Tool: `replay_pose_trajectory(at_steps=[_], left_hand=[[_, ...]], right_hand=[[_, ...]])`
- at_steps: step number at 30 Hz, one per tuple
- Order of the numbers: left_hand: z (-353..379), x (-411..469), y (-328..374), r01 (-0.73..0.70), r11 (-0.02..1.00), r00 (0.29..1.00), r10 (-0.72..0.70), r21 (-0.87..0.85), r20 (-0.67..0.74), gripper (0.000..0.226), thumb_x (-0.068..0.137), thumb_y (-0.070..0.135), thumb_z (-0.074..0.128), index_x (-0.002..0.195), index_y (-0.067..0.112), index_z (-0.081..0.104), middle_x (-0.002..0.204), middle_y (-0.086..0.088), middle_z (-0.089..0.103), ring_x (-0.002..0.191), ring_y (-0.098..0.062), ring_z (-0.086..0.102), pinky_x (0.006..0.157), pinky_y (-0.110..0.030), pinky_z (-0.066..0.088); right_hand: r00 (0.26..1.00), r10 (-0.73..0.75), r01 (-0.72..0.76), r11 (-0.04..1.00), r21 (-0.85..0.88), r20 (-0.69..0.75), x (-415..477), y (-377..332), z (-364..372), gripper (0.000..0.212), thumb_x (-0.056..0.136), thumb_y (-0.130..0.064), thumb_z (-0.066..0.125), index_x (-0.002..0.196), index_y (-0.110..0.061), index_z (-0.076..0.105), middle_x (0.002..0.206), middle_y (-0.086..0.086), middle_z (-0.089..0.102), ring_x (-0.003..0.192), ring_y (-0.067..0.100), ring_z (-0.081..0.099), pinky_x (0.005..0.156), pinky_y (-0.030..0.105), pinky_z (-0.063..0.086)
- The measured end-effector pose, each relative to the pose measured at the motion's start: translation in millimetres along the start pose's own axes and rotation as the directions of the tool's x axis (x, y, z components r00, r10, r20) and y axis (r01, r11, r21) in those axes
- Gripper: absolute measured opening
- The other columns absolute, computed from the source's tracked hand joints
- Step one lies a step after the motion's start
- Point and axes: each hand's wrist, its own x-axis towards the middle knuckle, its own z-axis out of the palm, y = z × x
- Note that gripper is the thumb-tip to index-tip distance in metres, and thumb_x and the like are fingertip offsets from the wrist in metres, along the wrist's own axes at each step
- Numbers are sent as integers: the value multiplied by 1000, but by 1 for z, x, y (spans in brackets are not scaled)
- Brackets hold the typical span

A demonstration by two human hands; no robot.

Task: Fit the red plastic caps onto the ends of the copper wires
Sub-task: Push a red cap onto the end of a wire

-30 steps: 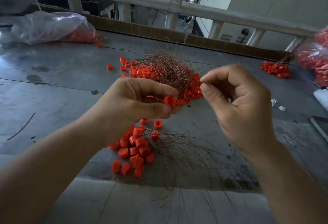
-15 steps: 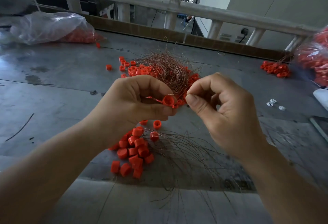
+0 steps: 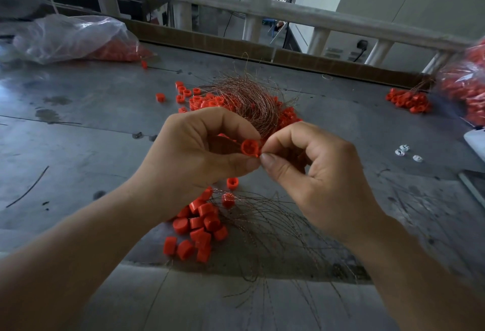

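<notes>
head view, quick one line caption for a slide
Left hand holds a round red plastic cap while the right hand pinches at its rim, over thin copper wires.

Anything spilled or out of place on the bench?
Minor only. One red cap lies loose just outside the plastic bag at far left, a lone dark strand sits apart near the left edge, and three odd white pieces lie at right.
</notes>
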Motion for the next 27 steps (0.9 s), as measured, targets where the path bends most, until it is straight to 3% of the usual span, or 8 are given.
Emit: replay_pose_trajectory(at_steps=[2,5,7,9,16,27], left_hand=[[0,-1,0,-2,1000,1000,2,-7,-4,31,45,35,75,73,23,70,77,-5,71,71,-35,66,63,-51,53],[-2,0,-2,20,999,999,-19,-37,27,30,44,27,81,72,24,72,75,-2,72,69,-22,68,64,-46,55],[-3,1,-4,49,988,996,-37,-144,81,36,44,15,84,79,22,75,77,-2,73,73,-15,70,64,-31,58],[-4,1,-6,98,953,987,-56,-287,151,32,58,10,70,88,16,74,82,-4,74,78,-15,70,68,-20,55],[-6,1,-6,133,920,984,-79,-369,159,28,67,5,60,88,15,75,85,-5,74,82,-17,71,70,-19,54],[-8,2,0,191,890,978,-135,-413,162,23,57,5,64,77,11,75,75,-8,73,72,-16,71,60,-18,54]], right_hand=[[1000,8,-8,1000,-2,5,0,0,0,5,76,-15,61,74,-20,60,69,-13,56,67,4,53,59,11,42],[1000,27,-27,1000,5,-2,0,0,-1,6,76,-17,61,73,-21,60,67,-14,55,65,2,53,57,10,41],[999,34,-34,999,3,-20,1,1,-3,9,77,-17,60,72,-25,58,65,-16,54,62,0,53,56,8,39],[998,46,-45,999,16,-47,1,2,-5,12,76,-18,60,70,-28,57,62,-17,52,59,-2,51,54,7,37],[997,58,-57,998,27,-44,1,2,-6,10,76,-20,60,69,-28,58,60,-16,52,57,-2,51,52,7,36],[997,57,-56,998,24,-45,2,0,-7,17,76,-14,58,74,-31,60,74,-10,62,68,6,57,59,13,45]])
